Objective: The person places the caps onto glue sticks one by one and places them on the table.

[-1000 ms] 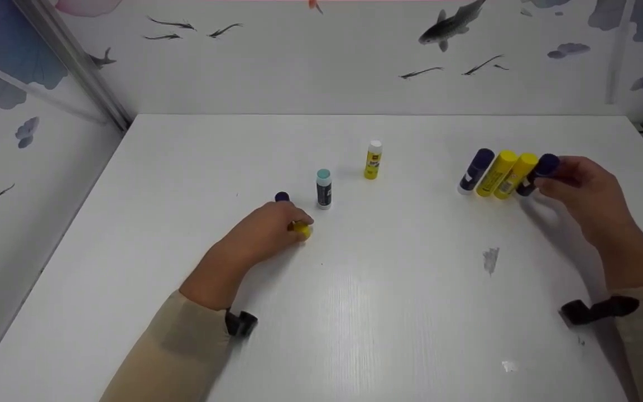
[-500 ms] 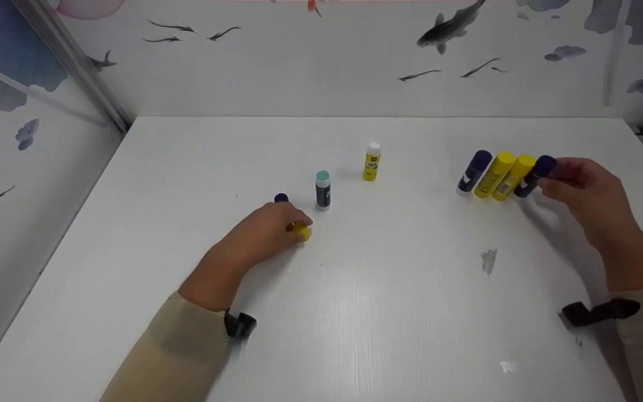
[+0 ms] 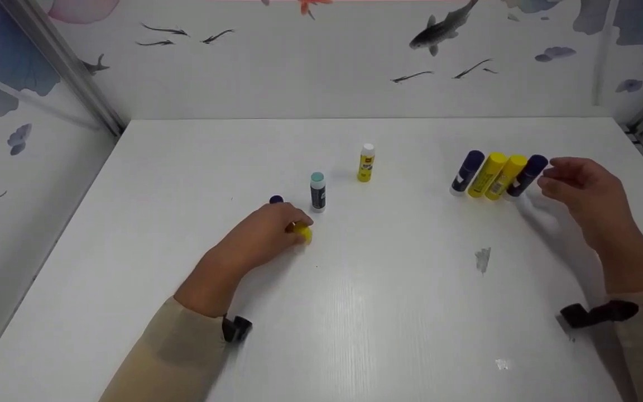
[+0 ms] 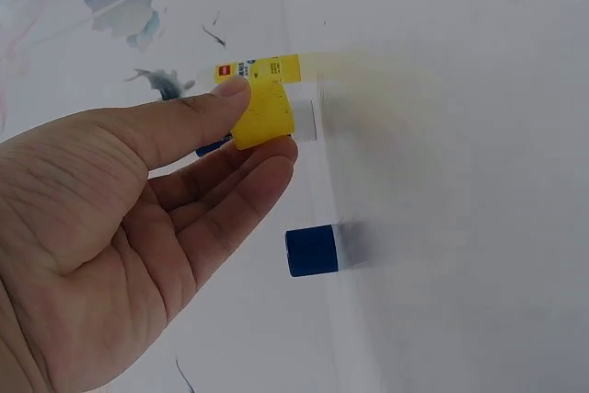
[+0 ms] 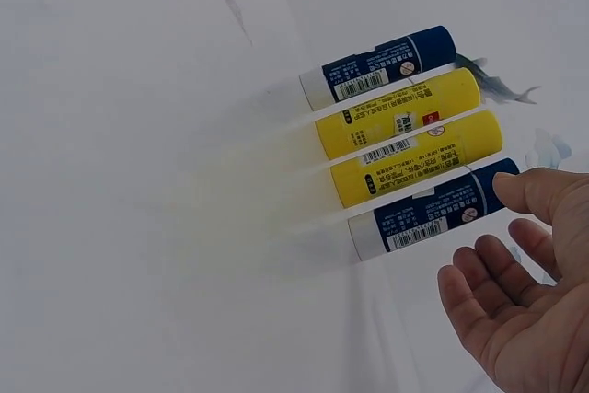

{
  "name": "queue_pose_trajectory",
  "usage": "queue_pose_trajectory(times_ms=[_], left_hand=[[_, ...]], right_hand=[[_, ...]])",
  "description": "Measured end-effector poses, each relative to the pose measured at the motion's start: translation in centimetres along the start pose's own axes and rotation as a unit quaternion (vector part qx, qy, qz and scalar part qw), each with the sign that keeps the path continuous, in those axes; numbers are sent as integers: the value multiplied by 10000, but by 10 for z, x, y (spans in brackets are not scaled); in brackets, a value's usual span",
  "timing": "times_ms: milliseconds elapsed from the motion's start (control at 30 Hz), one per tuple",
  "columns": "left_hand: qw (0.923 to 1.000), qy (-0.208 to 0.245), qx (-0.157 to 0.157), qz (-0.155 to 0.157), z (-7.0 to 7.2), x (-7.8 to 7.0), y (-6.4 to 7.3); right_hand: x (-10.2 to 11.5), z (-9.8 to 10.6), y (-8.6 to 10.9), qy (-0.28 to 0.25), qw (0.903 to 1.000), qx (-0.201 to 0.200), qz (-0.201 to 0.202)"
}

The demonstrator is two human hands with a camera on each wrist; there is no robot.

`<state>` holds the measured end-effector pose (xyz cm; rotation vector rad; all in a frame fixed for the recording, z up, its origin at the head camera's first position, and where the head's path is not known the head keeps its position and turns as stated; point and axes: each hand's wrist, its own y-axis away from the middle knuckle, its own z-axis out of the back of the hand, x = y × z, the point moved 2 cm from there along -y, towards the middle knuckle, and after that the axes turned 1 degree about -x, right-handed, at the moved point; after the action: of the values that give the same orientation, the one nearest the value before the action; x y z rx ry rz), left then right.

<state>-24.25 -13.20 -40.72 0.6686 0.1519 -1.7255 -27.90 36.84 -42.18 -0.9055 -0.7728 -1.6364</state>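
Observation:
My left hand point(image 3: 263, 231) pinches a yellow glue stick cap point(image 4: 264, 115) between thumb and fingers. A dark blue cap point(image 4: 311, 250) stands on the table beside it, partly hidden by the hand in the head view. My right hand point(image 3: 586, 192) is at the right end of a row of glue sticks, fingers loosely bent and holding nothing. Closest to it is a capped dark blue glue stick point(image 3: 527, 176); the thumb tip overlaps its top in the right wrist view. Two yellow glue sticks point(image 3: 487, 175) and another dark blue one point(image 3: 467, 172) complete the upright row.
An uncapped glue stick with a dark label and pale green top point(image 3: 317, 192) stands just beyond my left hand. Farther back is an uncapped yellow glue stick point(image 3: 366, 163) with a white top. A white panel point(image 3: 321, 67) printed with fish borders the white table's point(image 3: 355, 335) back edge.
My right thumb and fingers have come away from the rightmost dark blue glue stick, leaving it upright in the row. The left hand keeps the yellow cap in place. The head view has shifted slightly.

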Motion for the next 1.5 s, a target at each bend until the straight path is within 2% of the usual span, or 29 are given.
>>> queue_pose_trajectory(times_ms=[200,433,967,1200,1500], left_hand=[[9998,-45,-104,-142,2,-5,3],[9988,19,-261,-418,6,-6,8],[9978,107,-406,-513,6,-10,16],[9975,104,-416,-559,5,-12,18],[9956,84,-485,-796,8,-14,20]], right_hand=[[4,-1,5,33,10000,-91,-20],[13,-3,12,240,9989,-206,355],[34,-8,24,123,9984,-15,548],[50,-19,30,-27,9952,152,967],[66,-36,32,-52,9933,346,1102]])
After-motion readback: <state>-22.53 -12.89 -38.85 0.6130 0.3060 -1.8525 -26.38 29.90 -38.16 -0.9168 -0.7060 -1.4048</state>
